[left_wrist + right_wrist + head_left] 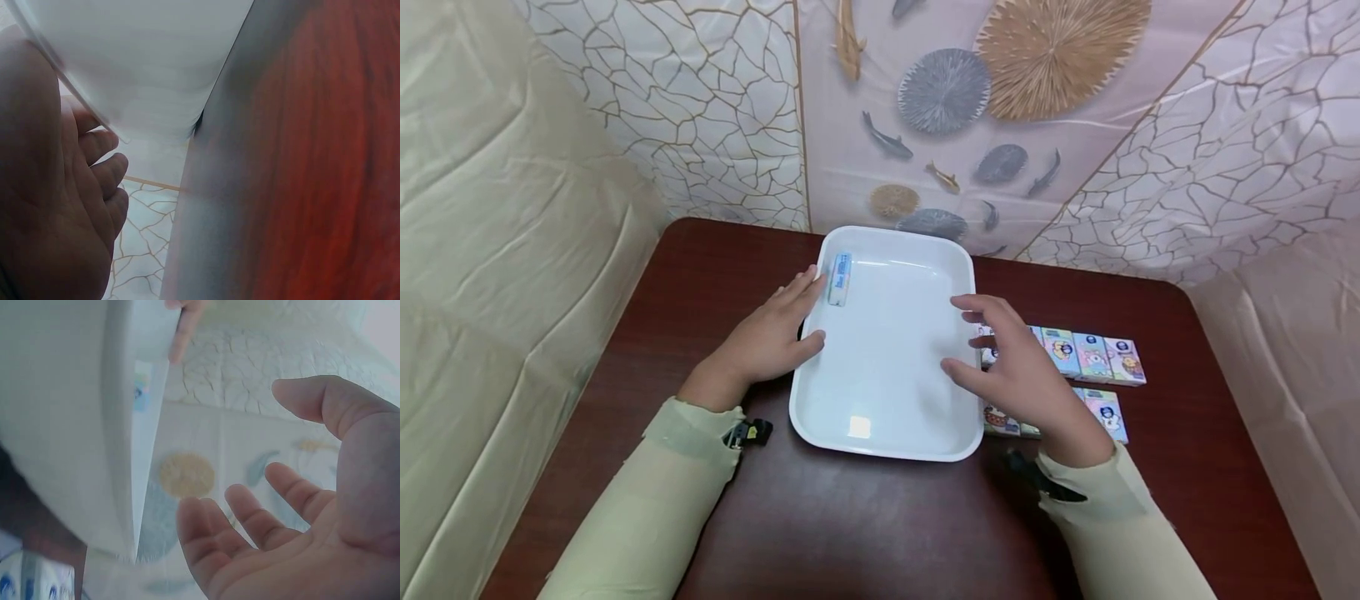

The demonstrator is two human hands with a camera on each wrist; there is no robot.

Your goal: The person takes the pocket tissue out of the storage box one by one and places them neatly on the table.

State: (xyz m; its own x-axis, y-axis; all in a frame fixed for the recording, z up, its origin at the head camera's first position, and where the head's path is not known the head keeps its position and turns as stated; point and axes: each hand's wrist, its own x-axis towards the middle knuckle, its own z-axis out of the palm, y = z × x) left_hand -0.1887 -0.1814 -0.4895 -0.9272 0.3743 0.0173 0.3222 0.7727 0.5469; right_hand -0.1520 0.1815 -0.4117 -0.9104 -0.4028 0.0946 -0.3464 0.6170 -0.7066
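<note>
A white rectangular tray (895, 358) lies on the table. Inside it, along the left wall towards the far end, is one small blue-and-white printed pack (840, 280). My left hand (771, 333) rests on the tray's left rim, its fingers fairly straight and thumb over the edge; the left wrist view has this hand (75, 181) against the outside of the rim. Over the right rim hovers my right hand (1011, 367), fingers spread and loosely bent, holding nothing. In the right wrist view the palm (281, 550) is bare, apart from the tray wall (119, 425).
Right of the tray lie two rows of small cartoon-printed packs: a far row (1093, 357) and a near row (1105, 414), both partly hidden by my right hand and forearm. The dark red-brown table (865, 533) ends at a patterned cloth wall (730, 108) behind.
</note>
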